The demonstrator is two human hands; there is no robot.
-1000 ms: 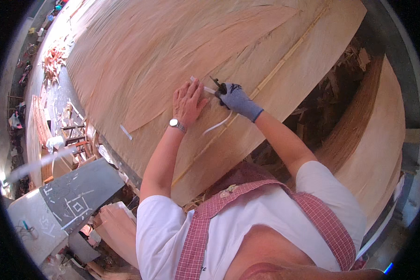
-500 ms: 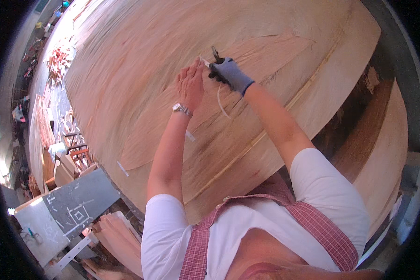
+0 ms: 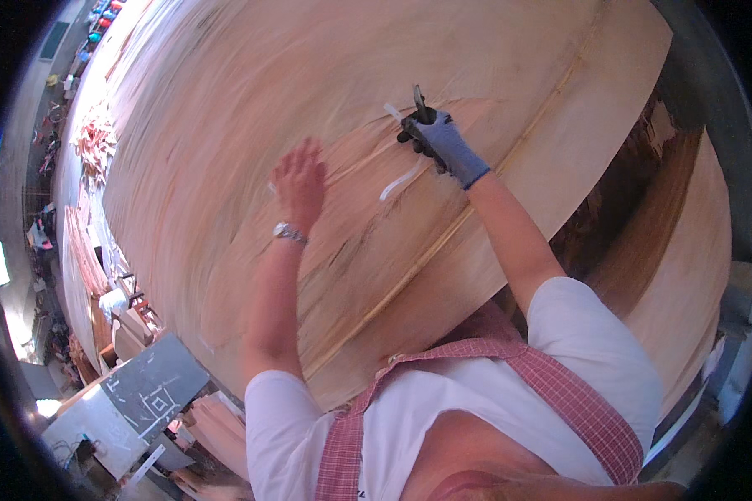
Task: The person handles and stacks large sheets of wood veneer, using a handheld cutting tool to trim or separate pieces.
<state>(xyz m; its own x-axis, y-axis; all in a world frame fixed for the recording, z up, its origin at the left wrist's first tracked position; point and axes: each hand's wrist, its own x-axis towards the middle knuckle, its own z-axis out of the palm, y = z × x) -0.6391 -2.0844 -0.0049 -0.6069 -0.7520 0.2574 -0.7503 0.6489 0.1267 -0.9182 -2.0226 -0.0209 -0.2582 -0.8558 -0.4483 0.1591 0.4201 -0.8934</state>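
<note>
My right hand (image 3: 439, 142), in a grey-blue glove with black fingers, is closed round a dark hand-held tool (image 3: 419, 98) whose narrow end sticks up past the fingers. A white strip of tape (image 3: 402, 180) trails from beside this hand, and another short white end (image 3: 392, 111) shows at its left. My bare left hand (image 3: 301, 179), with a silver watch at the wrist, is over the wood veneer sheet (image 3: 217, 167), fingers extended and slightly blurred. A small white piece shows beside that hand. Whether its palm touches the sheet I cannot tell.
A yellowish seam (image 3: 439, 242) crosses the veneer nearest me. To the right lie more curved wood sheets (image 3: 685, 275). At the lower left are a grey board with white chalk marks (image 3: 160, 392) and stacked veneer pieces (image 3: 213, 426). Reddish scraps (image 3: 97, 146) are piled at the far left.
My left hand has drawn away from the tool, moving left and nearer to me. My right hand has shifted slightly right and nearer, still holding the tool. The view has shifted slightly.
</note>
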